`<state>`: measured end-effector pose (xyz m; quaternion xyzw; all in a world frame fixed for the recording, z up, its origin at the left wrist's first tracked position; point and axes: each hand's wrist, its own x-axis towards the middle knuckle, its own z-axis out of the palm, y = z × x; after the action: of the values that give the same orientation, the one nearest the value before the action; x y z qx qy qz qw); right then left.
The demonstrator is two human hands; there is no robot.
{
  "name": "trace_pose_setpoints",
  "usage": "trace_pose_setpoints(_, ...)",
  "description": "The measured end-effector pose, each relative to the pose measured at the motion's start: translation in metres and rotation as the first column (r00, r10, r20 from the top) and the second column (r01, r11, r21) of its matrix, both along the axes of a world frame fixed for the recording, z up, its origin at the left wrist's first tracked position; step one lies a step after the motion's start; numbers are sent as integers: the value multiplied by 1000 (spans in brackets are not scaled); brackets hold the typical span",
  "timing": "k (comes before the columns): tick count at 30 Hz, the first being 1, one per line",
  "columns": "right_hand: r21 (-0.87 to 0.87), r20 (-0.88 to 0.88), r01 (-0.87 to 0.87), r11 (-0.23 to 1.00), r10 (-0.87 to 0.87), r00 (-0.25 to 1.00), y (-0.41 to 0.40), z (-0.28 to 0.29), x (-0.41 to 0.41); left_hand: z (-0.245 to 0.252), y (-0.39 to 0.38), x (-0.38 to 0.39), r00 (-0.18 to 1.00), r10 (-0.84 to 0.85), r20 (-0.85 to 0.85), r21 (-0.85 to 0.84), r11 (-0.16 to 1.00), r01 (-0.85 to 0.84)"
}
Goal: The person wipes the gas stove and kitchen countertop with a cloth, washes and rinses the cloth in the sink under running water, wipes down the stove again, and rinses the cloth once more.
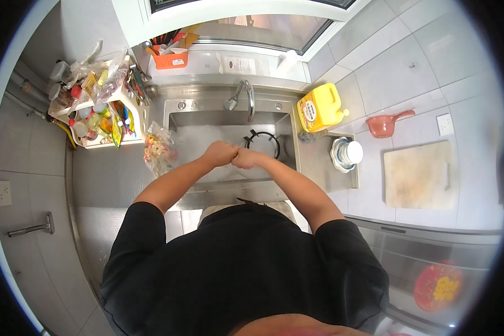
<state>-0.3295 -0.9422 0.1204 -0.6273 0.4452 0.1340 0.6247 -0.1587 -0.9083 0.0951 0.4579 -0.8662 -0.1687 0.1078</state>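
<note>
My left hand (220, 153) and my right hand (248, 158) meet knuckle to knuckle above the stainless steel sink (295, 143). The fingers of both are curled in, and whatever might be inside them is hidden. Whitish, foamy water (197, 136) covers much of the basin's floor. Just beyond my right hand, a black round stove pan support (279, 145) with short prongs sits in the basin, partly behind my hands. A chrome faucet (251, 101) arches over the sink's far side. Left of my left hand, a clear plastic bag (158, 147) with colourful contents rests by the sink's edge.
A white two-tier rack (140, 122) of jars and packets stands left. On the right are a yellow jug (319, 107), a steel scourer (306, 137) and stacked dishes (347, 153). A pink dipper (382, 126) and cutting board (420, 176) are against the right wall.
</note>
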Motion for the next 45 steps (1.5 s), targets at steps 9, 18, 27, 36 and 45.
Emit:
trace_pose_setpoints(9,-767,-481,-558,318,291,827,2,-16,-4,-60,16,-27,794,357,-492,311,924,-222)
trace_pose_setpoints(18,-850,-417,-526,36,562,714,-46,14,-6,-6,9,-21,393,881,-263,843,13,537)
trace_pose_setpoints(27,-936,-251,-332,121,431,867,-35,27,4,1,14,-4,320,886,-336,853,142,503)
trace_pose_setpoints(36,-613,-439,-54,788,-282,853,9,-81,-97,-105,56,-26,872,331,360,425,774,-469)
trace_pose_setpoints(45,-309,289,208,928,-117,950,58,-51,-68,-45,115,-111,-227,854,-468,881,429,-201)
